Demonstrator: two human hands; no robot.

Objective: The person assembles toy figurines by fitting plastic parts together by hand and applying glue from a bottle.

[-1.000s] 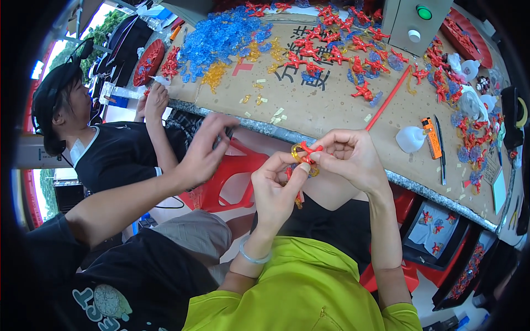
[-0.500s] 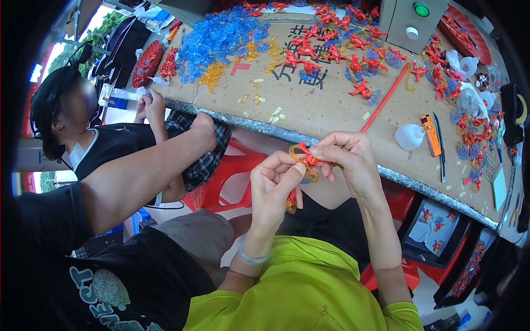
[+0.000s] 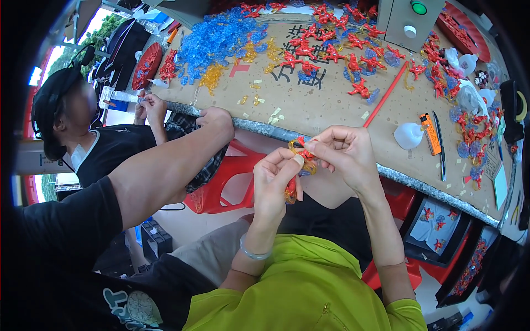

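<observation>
My left hand [image 3: 276,179] and my right hand [image 3: 346,157] meet just off the table's near edge. Between their fingertips they pinch a small red plastic figure [image 3: 307,155] with clear yellow curved parts around it. Another red and yellow piece [image 3: 291,189] pokes out below my left fingers, partly hidden by them. A pale bangle [image 3: 253,249] circles my left wrist. Beyond my right hand, a thin red rod [image 3: 387,94] lies slanting on the cardboard-covered table [image 3: 331,113]. Right of it stand a white squeeze bottle [image 3: 408,136] and an orange flat item [image 3: 430,134].
A heap of clear blue pieces [image 3: 215,41] and yellow pieces [image 3: 211,77] lies at the far left, with red figures [image 3: 359,88] farther right. A grey box with a green button [image 3: 411,25] stands behind. A co-worker's arm [image 3: 171,160] reaches in beside me; another person [image 3: 124,143] sits beyond.
My hands stay in nearly the same place; the fingers have shifted slightly on the red figure. At left, the near co-worker's arm has moved right and the body has leaned.
</observation>
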